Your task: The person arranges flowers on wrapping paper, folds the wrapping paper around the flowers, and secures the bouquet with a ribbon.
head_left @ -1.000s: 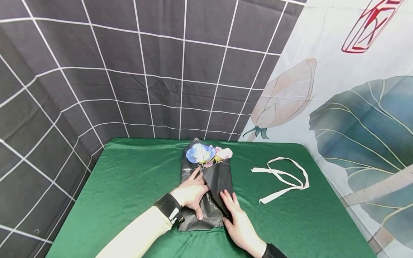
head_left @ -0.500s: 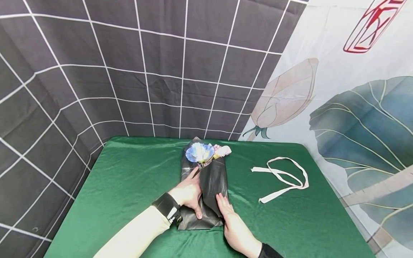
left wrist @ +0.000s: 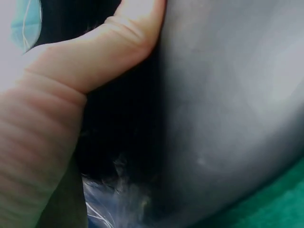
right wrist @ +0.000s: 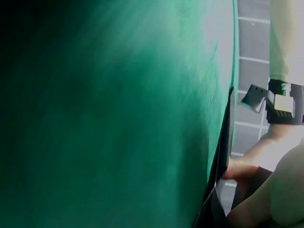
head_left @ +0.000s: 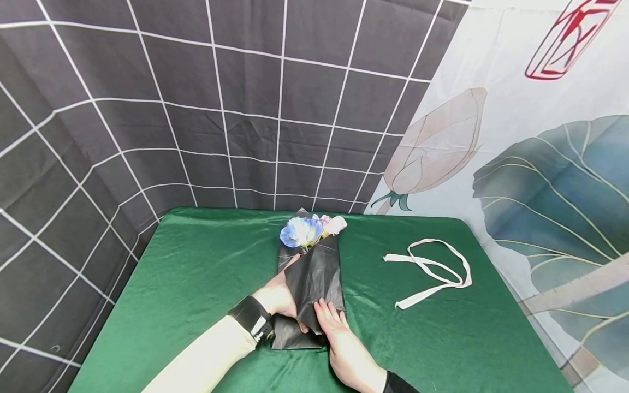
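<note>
Black wrapping paper [head_left: 314, 273] folded round artificial flowers [head_left: 307, 231] at the middle of the green tablecloth [head_left: 187, 278], left hand [head_left: 279, 297] partly under the fold, grip unclear, right hand [head_left: 336, 333] pressing flat fingers on the paper's lower edge, white ribbon [head_left: 432, 270] lying well apart to the right

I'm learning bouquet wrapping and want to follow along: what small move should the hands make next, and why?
Probably press the folded black wrapping paper flat. The right hand has laid its flap across onto the left hand, and the ribbon lies unused, apart.
</note>
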Motion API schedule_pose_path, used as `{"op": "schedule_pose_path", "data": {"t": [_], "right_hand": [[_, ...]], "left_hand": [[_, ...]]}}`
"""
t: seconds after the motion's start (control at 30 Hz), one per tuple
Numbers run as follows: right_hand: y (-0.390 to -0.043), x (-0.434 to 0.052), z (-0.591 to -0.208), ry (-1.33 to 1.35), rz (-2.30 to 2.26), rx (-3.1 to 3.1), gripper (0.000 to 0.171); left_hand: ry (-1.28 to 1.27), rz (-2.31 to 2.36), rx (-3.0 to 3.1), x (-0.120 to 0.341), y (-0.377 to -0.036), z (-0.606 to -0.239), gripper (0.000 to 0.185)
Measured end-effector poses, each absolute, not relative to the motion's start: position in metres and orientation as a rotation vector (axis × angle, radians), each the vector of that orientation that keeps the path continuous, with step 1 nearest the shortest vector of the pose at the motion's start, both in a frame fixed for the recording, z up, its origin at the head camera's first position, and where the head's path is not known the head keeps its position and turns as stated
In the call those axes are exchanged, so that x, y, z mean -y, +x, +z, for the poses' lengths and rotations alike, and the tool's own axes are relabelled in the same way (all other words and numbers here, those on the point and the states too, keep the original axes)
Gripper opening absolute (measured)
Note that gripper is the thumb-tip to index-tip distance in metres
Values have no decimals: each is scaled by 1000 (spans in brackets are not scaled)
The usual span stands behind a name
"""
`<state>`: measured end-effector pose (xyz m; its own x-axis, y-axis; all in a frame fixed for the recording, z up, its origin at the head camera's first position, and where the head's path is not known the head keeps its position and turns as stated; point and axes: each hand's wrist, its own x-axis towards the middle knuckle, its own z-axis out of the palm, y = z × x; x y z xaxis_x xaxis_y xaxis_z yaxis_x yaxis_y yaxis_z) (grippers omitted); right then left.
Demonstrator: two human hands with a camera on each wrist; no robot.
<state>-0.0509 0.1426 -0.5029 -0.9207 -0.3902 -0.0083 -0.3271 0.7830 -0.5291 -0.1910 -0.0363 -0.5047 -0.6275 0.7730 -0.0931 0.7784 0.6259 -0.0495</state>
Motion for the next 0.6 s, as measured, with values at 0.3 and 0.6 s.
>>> {"op": "schedule_pose_path", "data": {"t": [0.3,0.6], "right_hand": [[-53,-136,-504,-599,-791,-2826,70],[-52,-138,-507,-613,-831,-2834,60]], "left_hand": [[1296,294,-2751,41,-197,-516,136],[1230,282,-2850,57,-182,-517,131]]}}
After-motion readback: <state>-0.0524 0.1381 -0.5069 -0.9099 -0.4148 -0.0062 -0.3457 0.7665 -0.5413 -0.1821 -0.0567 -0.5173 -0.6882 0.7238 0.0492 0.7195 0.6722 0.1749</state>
